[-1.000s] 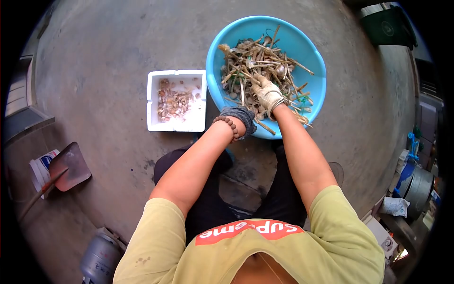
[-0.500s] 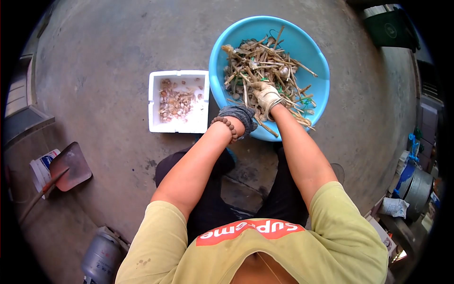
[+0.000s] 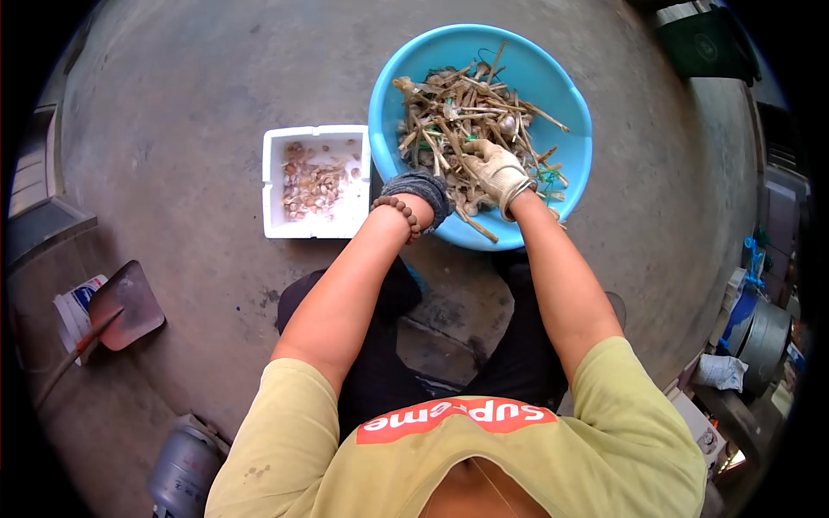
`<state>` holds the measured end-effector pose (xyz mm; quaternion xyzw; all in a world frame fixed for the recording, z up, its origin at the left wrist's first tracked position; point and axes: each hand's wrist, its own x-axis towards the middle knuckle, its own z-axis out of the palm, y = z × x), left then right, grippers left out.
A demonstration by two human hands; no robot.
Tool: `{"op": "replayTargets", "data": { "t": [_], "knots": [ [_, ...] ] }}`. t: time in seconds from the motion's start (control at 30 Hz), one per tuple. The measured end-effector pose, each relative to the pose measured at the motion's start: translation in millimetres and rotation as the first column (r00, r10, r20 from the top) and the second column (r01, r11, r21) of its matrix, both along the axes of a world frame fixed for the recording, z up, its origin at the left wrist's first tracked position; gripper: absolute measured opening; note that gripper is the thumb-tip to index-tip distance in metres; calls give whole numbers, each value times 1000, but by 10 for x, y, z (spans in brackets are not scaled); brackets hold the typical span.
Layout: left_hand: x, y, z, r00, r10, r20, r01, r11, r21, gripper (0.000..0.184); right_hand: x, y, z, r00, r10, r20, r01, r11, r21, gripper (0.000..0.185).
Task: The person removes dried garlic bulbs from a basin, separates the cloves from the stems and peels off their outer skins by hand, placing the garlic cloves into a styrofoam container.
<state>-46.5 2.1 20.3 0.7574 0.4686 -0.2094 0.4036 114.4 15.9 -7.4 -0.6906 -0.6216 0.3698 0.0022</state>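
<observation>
A blue plastic basin (image 3: 577, 147) holds a heap of dried garlic bulbs with long stalks (image 3: 466, 112). My left hand (image 3: 421, 192), in a dark grey glove with a beaded bracelet at the wrist, is at the basin's near left side. Its fingers are hidden behind the glove's back and among the stalks. In a whitish work glove, my right hand (image 3: 501, 173) reaches over the heap from the right, fingers curled toward the left. What lies in those fingers, if anything, cannot be made out. Bits of green string or netting show among the stalks.
Left of the basin stands a white foam box (image 3: 273, 186) with loose garlic cloves (image 3: 313, 192) inside. A shovel (image 3: 128, 306) leans by a white bucket (image 3: 76, 315) at far left. A grey gas cylinder (image 3: 184, 466) is lower left. Pots and household items line the right edge.
My right hand has shifted slightly right, widening the gap from my left hand. Basin and box appear a little further left and up, along with the whole view.
</observation>
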Motion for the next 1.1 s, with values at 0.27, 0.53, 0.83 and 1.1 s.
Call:
{"op": "replayTargets", "data": {
  "t": [0.27, 0.53, 0.83, 1.1],
  "knots": [
    [-55, -73, -1, 981, -196, 14, 196, 977, -82, 44, -277, 61, -337, 976, -195, -99, 152, 931, -333, 42],
    [-200, -73, -171, 994, -59, 90, 60, 998, -15, 40, -339, 56, -832, 954, -243, -173, 156, 901, -404, 24],
    [-250, 86, -159, 998, 35, 50, -37, 998, 48, 41, 125, 261, 229, 762, -486, -428, 390, 872, -296, 18],
    [-91, 192, -106, 811, 450, 374, -581, 697, 420, 72, 727, -77, 802, 717, -396, -574, 307, 918, -250, 24]
  ]
}}
